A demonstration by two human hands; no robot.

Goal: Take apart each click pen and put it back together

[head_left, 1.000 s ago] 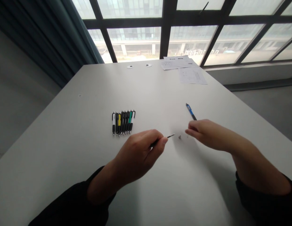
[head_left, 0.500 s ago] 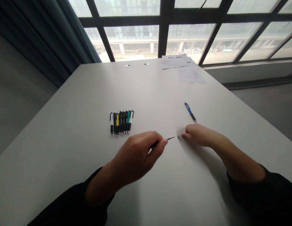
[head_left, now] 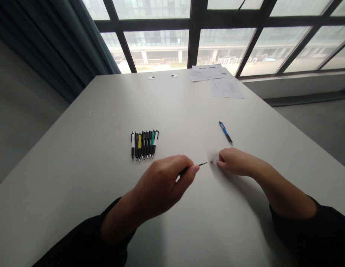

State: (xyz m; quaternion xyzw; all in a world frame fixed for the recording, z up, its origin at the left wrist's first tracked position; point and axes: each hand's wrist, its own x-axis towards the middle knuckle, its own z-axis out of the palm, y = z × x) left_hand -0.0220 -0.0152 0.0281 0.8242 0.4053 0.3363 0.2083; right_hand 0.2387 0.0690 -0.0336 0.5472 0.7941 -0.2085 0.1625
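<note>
My left hand [head_left: 167, 181] pinches a dark pen part whose thin refill tip [head_left: 203, 163] points right. Just beyond that tip, a tiny metallic piece [head_left: 212, 161] rests on the white table [head_left: 186, 222]. My right hand [head_left: 236, 161] is beside the small piece, its fingers curled together; whether anything is between them is hidden. Above the right hand lies a blue pen [head_left: 226, 132] with a dark grip. A row of several pens [head_left: 144, 144], mostly black, with white, yellow and green ones, lies beyond my left hand.
Paper sheets [head_left: 226, 88] lie at the table's far right edge, and two small white ovals [head_left: 151, 78] sit along its far edge. Behind the table are a dark-framed window and a blue curtain [head_left: 86, 33] at left.
My right hand has drawn slightly to the right, away from the small metallic piece. My left hand has barely moved and still holds the pen part.
</note>
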